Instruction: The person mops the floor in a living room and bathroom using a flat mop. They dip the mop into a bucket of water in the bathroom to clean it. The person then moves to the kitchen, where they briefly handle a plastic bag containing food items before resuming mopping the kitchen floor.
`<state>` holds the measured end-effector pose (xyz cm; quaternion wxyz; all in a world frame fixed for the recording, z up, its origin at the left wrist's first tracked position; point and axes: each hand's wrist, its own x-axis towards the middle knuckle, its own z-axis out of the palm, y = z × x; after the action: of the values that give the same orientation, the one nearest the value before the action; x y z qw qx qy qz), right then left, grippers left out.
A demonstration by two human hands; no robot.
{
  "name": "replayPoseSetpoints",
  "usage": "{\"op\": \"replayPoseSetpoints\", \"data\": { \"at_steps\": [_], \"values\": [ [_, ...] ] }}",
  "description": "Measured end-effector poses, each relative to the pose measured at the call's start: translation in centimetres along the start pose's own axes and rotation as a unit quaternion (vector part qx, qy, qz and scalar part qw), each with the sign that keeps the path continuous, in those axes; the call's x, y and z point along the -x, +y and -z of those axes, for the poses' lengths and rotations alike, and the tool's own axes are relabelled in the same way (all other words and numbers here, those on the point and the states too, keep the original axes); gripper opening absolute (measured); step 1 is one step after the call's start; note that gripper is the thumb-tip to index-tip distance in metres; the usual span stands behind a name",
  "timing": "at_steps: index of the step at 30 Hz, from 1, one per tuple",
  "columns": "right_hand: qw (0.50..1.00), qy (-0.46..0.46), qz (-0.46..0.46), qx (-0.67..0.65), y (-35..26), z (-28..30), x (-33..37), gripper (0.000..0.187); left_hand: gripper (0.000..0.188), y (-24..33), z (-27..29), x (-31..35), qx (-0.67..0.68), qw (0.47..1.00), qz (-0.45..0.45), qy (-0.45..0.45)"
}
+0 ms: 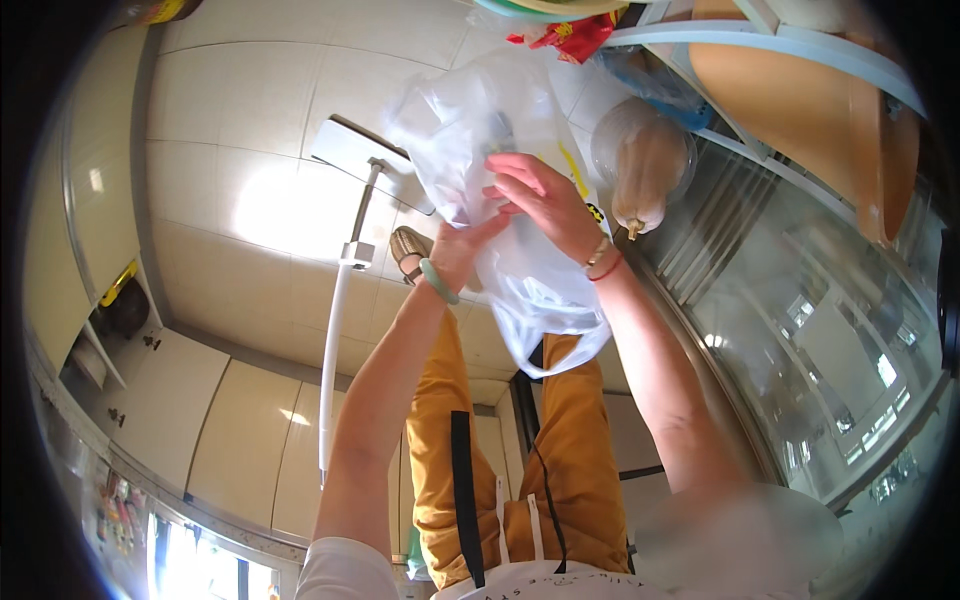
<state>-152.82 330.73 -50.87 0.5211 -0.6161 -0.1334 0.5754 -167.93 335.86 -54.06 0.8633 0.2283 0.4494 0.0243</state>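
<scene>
A thin translucent white plastic bag (545, 285) with some yellow print hangs in front of me, its handle loops drooping toward my legs. My left hand (466, 248), a pale green bangle at its wrist, grips the bag's left side; the thumb lies across it while the other fingers are mostly hidden. My right hand (548, 205), with a red cord and a bracelet, reaches over the bag from the right, and its bent fingers take hold of the plastic near the left thumb. Something darker shows faintly through the bag's upper part, too blurred to name.
A flat mop (372, 165) with a white pole stands just left of my left arm. To the right lies a butternut squash (640, 180) in clear plastic, beside a rack (740, 150) and glass sliding doors (790, 330). Pale cabinets (240, 430) line the left.
</scene>
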Motion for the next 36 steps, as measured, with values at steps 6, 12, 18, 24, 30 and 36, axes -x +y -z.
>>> {"op": "replayPoseSetpoints", "data": {
  "at_steps": [6, 12, 18, 24, 30, 36],
  "values": [
    [0.917, 0.169, 0.162, 0.322, -3.6, 7.1, 0.4, 0.027, 0.043, 4.6, 3.0, 3.9, 0.164, 0.986, 0.01, -0.036],
    [0.945, -0.135, 0.114, 0.276, 1.5, 8.7, -0.3, 0.05, 0.05, 7.8, 3.2, 7.7, 0.114, 0.993, -0.01, -0.018],
    [0.962, -0.165, -0.18, -0.119, -6.8, -0.8, 0.9, 0.046, 0.058, 9.0, 7.7, 13.4, 0.21, 0.976, 0.027, -0.039],
    [0.99, -0.108, -0.09, 0.025, -12.0, -4.7, 0.8, 0.041, 0.073, 13.4, 9.0, 17.4, 0.145, 0.985, -0.015, -0.089],
    [0.99, -0.086, -0.078, 0.078, -15.3, -12.9, 1.1, 0.034, 0.056, 16.5, 10.9, 20.4, -0.035, 0.996, -0.065, 0.047],
    [0.987, -0.055, -0.154, -0.013, -17.5, -15.3, 0.2, 0.017, 0.021, 16.3, 17.8, 24.0, 0.111, 0.973, -0.158, 0.125]
  ]
}}
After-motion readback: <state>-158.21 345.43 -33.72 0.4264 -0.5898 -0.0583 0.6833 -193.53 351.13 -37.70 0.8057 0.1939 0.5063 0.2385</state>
